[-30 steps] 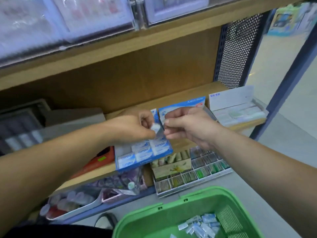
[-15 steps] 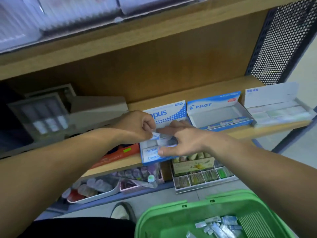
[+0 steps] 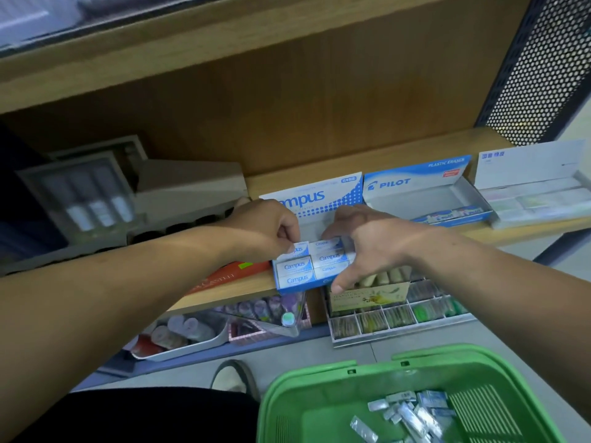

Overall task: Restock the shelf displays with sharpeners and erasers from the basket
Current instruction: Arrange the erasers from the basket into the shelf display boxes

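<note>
Wood, plastic, card, metal.
We find the shelf (image 3: 415, 148) matt grained wood, the basket (image 3: 313, 407) smooth green plastic, its erasers (image 3: 412, 417) wrapped in shiny film, the box (image 3: 319, 196) glossy printed card, the panel (image 3: 540, 68) dark perforated metal.

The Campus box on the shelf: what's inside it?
Blue-and-white erasers fill the front of the box. The left hand and right hand cover the rest, so the back rows cannot be seen.
</note>
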A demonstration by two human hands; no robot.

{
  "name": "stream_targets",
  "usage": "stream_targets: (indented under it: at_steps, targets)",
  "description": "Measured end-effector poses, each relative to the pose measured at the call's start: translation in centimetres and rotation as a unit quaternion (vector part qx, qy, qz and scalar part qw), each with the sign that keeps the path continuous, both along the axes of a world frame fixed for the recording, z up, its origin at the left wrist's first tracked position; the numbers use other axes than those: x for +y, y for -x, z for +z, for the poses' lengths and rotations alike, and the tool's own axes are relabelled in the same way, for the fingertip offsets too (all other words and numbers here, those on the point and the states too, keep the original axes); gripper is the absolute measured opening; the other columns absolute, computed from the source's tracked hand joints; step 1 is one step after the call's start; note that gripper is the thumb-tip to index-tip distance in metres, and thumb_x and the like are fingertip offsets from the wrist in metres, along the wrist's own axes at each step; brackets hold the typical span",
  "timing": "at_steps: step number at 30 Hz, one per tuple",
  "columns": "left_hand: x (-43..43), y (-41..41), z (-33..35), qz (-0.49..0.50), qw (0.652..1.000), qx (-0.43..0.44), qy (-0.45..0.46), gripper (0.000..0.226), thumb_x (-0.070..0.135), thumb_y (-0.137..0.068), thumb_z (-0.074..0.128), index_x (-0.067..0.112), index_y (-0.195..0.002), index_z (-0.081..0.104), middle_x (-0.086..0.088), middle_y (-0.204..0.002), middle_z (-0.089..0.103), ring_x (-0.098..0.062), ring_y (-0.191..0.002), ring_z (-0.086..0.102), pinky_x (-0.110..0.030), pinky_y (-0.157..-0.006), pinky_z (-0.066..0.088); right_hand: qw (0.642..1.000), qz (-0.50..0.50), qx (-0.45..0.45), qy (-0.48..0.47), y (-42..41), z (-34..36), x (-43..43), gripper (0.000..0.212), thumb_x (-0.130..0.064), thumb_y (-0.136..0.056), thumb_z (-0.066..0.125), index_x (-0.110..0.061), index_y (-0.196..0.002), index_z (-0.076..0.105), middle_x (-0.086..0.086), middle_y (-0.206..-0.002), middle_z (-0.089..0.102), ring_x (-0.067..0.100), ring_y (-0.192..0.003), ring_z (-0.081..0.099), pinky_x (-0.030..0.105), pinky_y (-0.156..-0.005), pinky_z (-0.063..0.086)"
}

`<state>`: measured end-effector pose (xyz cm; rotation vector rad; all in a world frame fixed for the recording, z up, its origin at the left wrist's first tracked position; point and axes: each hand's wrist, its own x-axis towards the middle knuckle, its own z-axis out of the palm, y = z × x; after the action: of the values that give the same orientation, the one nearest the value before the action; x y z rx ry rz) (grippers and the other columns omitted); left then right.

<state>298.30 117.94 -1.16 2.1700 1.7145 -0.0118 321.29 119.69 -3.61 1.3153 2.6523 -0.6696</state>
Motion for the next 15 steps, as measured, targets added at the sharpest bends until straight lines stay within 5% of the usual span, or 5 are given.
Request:
stream_targets:
  at_steps: [5, 8, 11, 15]
  targets:
    - [0.3, -1.0, -0.7, -0.02, 0.993, 0.117, -0.023, 0.011, 0.045, -0.091, 0.066, 0.039, -0.092, 0.075, 0.026, -0.089, 0.07, -0.004, -0.099, 0.058, -0.035, -0.093, 0.023, 1.0, -0.006, 0.007, -0.002, -0.3, 0.1, -0.2, 0.095, -0.076, -0.059, 0.081, -0.034, -0.14, 0.054, -0.018, -0.116, 0.041, 0.005, -0.112, 0.036, 0.033, -0.1, 0.046]
    - [-0.1, -1.0, -0.3, -0.033, 0.993, 0.116, 0.001, 0.023, 0.057, -0.088, 0.069, 0.036, -0.095, 0.074, 0.022, -0.09, 0.071, -0.004, -0.094, 0.06, -0.036, -0.095, 0.031, 1.0, -0.02, 0.012, -0.012, -0.3, 0.5, -0.6, 0.093, -0.076, -0.061, 0.08, -0.03, -0.138, 0.057, -0.014, -0.126, 0.05, 0.011, -0.118, 0.05, 0.034, -0.102, 0.048]
    - [-0.9, -0.2, 1.6, -0.038, 0.995, 0.082, -0.032, 0.018, 0.038, -0.091, 0.071, 0.03, -0.107, 0.074, 0.016, -0.106, 0.072, -0.01, -0.1, 0.063, -0.032, -0.093, 0.048, 0.999, -0.02, -0.005, -0.051, -0.3, 1.3, -1.3, 0.089, -0.076, -0.063, 0.078, -0.031, -0.137, 0.058, -0.013, -0.136, 0.056, 0.016, -0.124, 0.055, 0.037, -0.101, 0.05]
    - [-2.5, 0.5, 4.2, -0.017, 0.992, 0.056, -0.112, 0.014, 0.031, -0.094, 0.067, 0.029, -0.106, 0.074, 0.015, -0.104, 0.071, -0.011, -0.095, 0.062, -0.026, -0.08, 0.049, 0.995, -0.032, -0.006, -0.09, -1.5, 2.3, -3.5, 0.082, -0.074, -0.07, 0.075, -0.039, -0.141, 0.052, -0.015, -0.141, 0.055, 0.014, -0.13, 0.052, 0.036, -0.101, 0.048]
